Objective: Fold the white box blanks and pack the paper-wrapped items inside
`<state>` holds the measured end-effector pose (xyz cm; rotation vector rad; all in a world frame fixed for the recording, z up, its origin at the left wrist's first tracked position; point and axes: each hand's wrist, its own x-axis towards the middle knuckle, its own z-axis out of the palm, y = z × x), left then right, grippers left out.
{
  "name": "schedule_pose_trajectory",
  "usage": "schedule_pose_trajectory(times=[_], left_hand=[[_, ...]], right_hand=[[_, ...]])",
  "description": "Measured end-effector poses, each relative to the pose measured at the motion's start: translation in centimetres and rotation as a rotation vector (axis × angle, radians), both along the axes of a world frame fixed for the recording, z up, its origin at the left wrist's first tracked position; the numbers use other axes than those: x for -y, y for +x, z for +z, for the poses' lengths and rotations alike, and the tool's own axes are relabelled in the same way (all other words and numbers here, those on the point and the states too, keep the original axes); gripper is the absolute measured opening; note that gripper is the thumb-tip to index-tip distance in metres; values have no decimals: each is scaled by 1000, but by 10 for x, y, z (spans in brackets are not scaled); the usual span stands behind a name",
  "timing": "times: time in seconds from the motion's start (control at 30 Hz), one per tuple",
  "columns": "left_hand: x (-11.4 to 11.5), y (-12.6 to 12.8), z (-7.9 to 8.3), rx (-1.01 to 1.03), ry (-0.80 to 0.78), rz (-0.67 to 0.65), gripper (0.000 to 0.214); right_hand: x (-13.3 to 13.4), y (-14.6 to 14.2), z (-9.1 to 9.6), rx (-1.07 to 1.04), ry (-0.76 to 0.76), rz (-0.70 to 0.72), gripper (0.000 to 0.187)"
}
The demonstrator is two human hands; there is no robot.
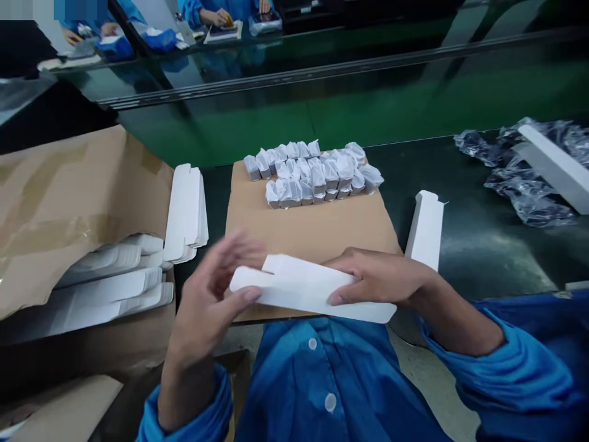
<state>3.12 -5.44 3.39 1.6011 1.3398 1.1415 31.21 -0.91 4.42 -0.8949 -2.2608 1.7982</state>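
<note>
A flat white carton (299, 285) with rounded end flaps lies across the space in front of my body. My right hand (368, 276) is closed around its right part, thumb on the near face, fingers hidden behind. At the carton's left end is my left hand (216, 288), its thumb against the flap and its other fingers spread and blurred by motion. Beyond the carton, a brown cardboard sheet (313, 230) carries rows of small grey pieces (317, 175) wrapped in thin white film.
On the left, an open cardboard box (83, 184) holds stacked flat cartons (110, 282); another carton stack (186, 212) leans beside it. To the right are a formed white carton (426, 230), a long white box (559, 166) and crumpled clear plastic (524, 184). Co-workers' hands (218, 16) show across the bench.
</note>
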Motion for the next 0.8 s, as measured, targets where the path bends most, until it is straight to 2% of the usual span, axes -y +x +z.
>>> schedule_pose_trajectory(times=[0.07,0.17,0.2,0.27,0.33,0.4,0.57,0.7,0.77,0.8], left_hand=[[-13,-3,-2,-93,-187,-63,32],[-18,2,-15,-21,-239,41,29],[-17,3,-19,35,-267,34,31],[-15,3,-23,104,-363,-52,34],[-13,1,-21,75,-441,-151,35],[-12,1,-17,-9,-424,-177,30],[-13,10,-17,-138,-233,-88,13],[-15,7,-19,-234,-133,-39,9],[-13,4,-16,-153,-135,-56,10],[-11,5,-15,-62,-113,-32,17]], right_hand=[[11,-4,2,132,240,-19,36],[34,-16,-5,377,803,-241,73],[40,-18,-8,419,956,-265,81],[48,-20,-14,437,1136,-220,77],[49,-18,-18,393,1207,-167,66],[48,-15,-20,357,1250,-138,59],[51,-17,-19,407,1382,-118,48],[54,-17,-15,378,1417,-111,35],[51,-12,-14,376,1377,-157,34],[48,-9,-14,396,1348,-222,35]])
